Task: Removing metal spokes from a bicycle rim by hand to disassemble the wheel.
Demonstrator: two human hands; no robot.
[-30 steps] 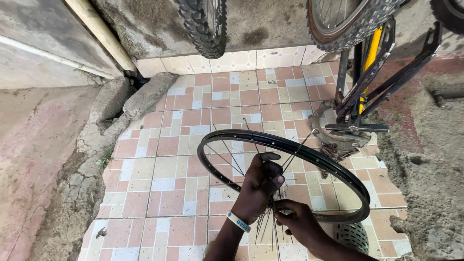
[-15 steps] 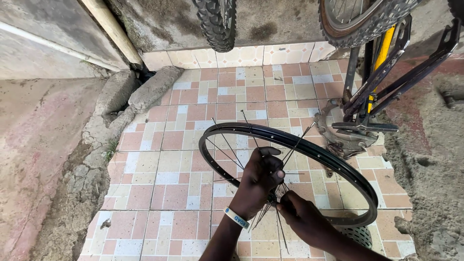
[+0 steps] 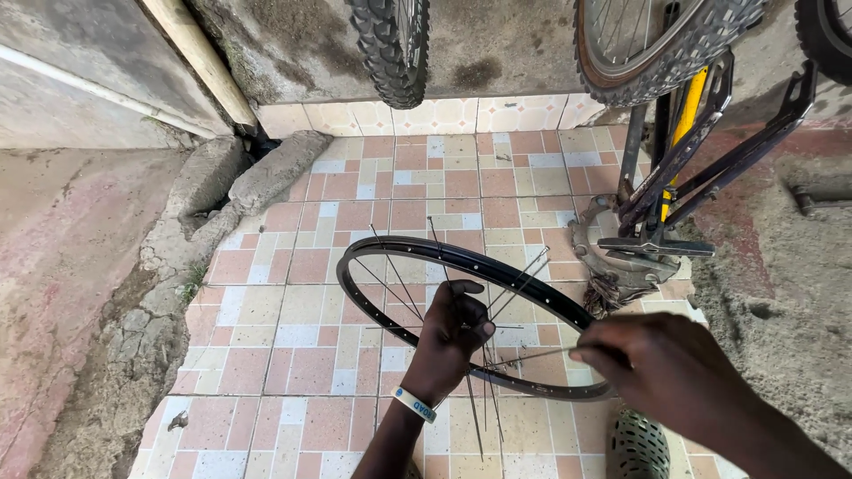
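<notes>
Our left hand (image 3: pixel 454 330) grips the hub of the light, stiff wheel rim (image 3: pixel 399 253) above the tiled floor (image 3: pixel 293 337), while our right hand (image 3: pixel 661 365) pinches one thin, bendy spoke (image 3: pixel 532 357) by its end.

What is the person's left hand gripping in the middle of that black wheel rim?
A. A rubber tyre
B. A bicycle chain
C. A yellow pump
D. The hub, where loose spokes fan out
D. The left hand closes around the centre of the black rim, with thin metal spokes spreading out from under its fingers; no tyre is on this rim.
</notes>
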